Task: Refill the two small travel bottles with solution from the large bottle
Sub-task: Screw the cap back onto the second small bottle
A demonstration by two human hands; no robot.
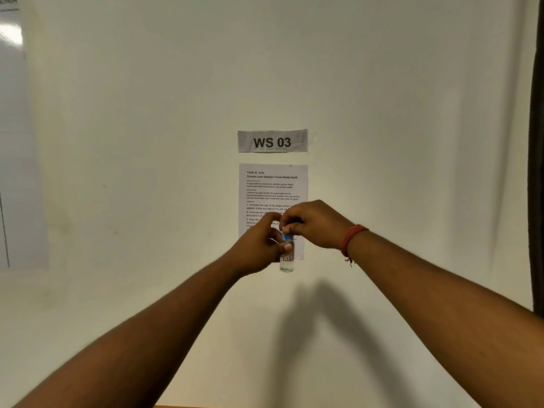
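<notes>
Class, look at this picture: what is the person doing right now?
A person holds a small bottle up in front of a wall with both hands. The left hand grips the bottle's body, while the right hand pinches its blue cap. Clear liquid shows inside. Behind it hang an instruction sheet and a "WS 03" sign.

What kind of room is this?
Probably a numbered work station for recorded tasks: a "WS 03" sign and a printed task sheet hang on the bare wall, where both hands hold up a small bottle.
</notes>
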